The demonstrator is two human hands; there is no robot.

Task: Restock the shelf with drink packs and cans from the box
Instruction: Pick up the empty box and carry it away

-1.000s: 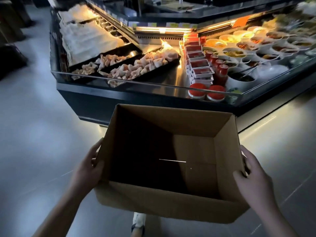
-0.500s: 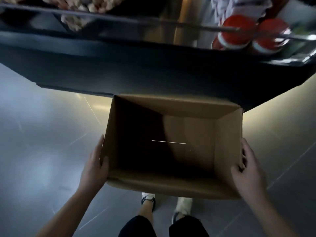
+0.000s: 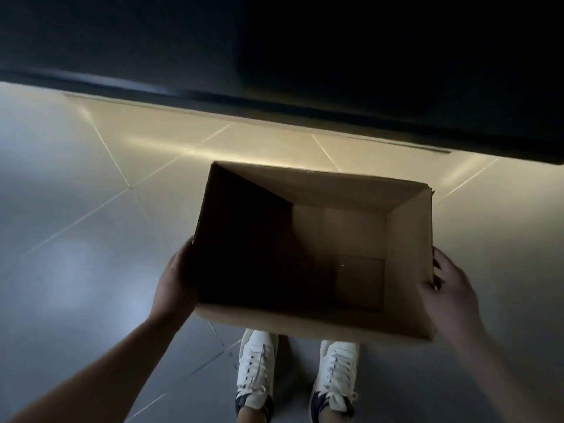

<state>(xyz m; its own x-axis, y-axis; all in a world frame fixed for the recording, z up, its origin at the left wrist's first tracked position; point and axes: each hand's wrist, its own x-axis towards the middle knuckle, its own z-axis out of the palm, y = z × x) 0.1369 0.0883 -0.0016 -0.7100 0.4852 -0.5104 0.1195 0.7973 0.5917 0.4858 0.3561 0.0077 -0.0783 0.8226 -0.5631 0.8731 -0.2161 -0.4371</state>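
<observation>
While the head cam looks almost straight down, the cardboard box (image 3: 317, 248) sits in the middle of the view, open top up, w/ nothing visible inside, just bare cardboard bottom and walls. The left half of the inside is in deep shadow, so can't rule out small stuff hiding there tbh.

The person's left hand (image 3: 175, 288) is pressed flat against the box's left wall, fingers held close together and wrapped along the outside, thumb up near the rim. The right hand (image 3: 448, 294) is on the box's right wall, fingers (image 3: 437, 264) curled round the edge w/ the tips against the cardboard, thumb lying along the wall toward the near corner. So both hands are clamping the box from opposite sides. Can't tell whether the box is resting on the floor or hanging just above it.

Right below the box's near wall are two white sneakers (image 3: 256, 370) w/ white laces and dark heels, toes partly tucked under the box edge. Around the box is a grey tiled floor (image 3: 76, 239) w/ thin pale grout lines. Beyond the box's far wall, the floor glows warm yellow, and past that strip runs the dark base of a display counter (image 3: 305, 56) across the whole top of the view. No drink packs, cans or shelf in sight from this angle.
</observation>
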